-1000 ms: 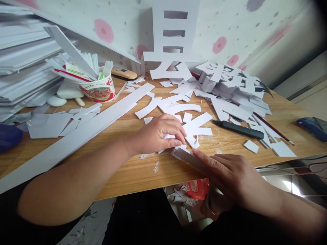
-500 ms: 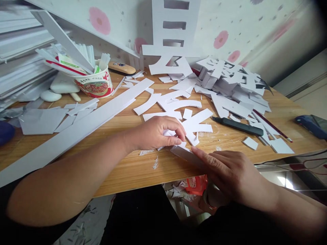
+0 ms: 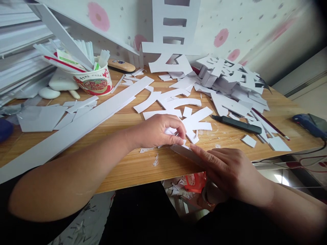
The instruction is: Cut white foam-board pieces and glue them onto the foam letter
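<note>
Near the table's front edge, my right hand [image 3: 230, 170] is closed around a white foam board strip [image 3: 186, 153], its index finger stretched along the top edge. The strip stands on edge, and its near end disappears under my palm. At its far end, my left hand [image 3: 165, 131] has thumb and forefinger pinched on a small white piece [image 3: 183, 143]. Whether that piece is joined to the strip is hidden by the fingertips. Just beyond lies a white cut-out shape with several arms [image 3: 196, 119].
A black utility knife [image 3: 236, 124] lies on the right, short of a blue tool with a cord [image 3: 308, 124]. Cut-out white pieces [image 3: 230, 80] are heaped behind. A long white strip [image 3: 84, 127] crosses the left side, below a paper tub [image 3: 98, 81] of sticks.
The strip's visible side has tilted slightly and looks darker. My right fingertip has shifted a little left along it. The whole view has moved slightly; my left hand keeps its pinch.
</note>
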Tool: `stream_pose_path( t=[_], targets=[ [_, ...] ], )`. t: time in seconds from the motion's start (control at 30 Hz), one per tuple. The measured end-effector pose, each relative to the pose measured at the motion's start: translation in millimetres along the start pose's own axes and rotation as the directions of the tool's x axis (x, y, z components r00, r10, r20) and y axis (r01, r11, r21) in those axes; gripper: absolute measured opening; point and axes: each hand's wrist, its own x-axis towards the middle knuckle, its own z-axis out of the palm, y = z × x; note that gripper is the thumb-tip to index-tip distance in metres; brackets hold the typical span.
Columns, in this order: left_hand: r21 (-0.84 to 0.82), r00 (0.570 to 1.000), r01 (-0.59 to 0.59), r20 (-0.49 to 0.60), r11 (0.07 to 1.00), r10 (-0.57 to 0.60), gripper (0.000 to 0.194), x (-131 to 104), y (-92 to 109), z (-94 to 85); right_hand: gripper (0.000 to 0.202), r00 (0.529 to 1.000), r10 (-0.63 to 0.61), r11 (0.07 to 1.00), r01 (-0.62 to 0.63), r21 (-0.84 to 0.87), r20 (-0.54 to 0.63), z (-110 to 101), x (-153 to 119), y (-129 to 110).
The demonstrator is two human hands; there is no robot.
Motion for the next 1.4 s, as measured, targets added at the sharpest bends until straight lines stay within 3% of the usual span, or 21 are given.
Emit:
stream_pose_path(
  t=[0.53,0.9,1.07,1.2,1.3,1.4],
  targets=[
    [-0.017,0.999,0.019,-0.034,1.0,-0.019,0.005,1.0,-0.3,2.2,0.059,1.0,0.003,1.0,-0.003,-0.019,0.025,-2.8,3.1,-3.3],
    [0.022,1.0,0.028,0.004,0.999,-0.029,0.004,2.7,4.6,0.3,0.052,1.0,0.009,0.997,-0.007,-0.08,0.017,-2.8,3.4,-4.0],
    [-0.007,0.999,-0.022,0.03,1.0,0.022,0.006,3.1,3.0,-0.2,0.048,1.0,0.008,0.995,-0.009,-0.098,-0.005,2.0,0.5,-6.8],
    [0.011,0.999,-0.026,0.044,1.0,0.025,0.007,3.3,2.1,-1.9,0.053,0.998,0.044,0.998,-0.042,-0.04,0.047,-0.9,-2.5,-11.3],
    [0.042,0.997,-0.024,0.078,0.999,0.021,0.008,3.3,4.2,-4.2,0.052,0.993,0.111,0.976,-0.118,0.184,0.048,-20.8,-2.2,0.5],
    [0.078,0.996,-0.018,0.094,0.997,0.011,0.01,3.6,5.9,-6.5,0.045,0.966,0.244,0.941,-0.215,0.262,-0.083,-45.0,-2.4,44.1]
  ],
)
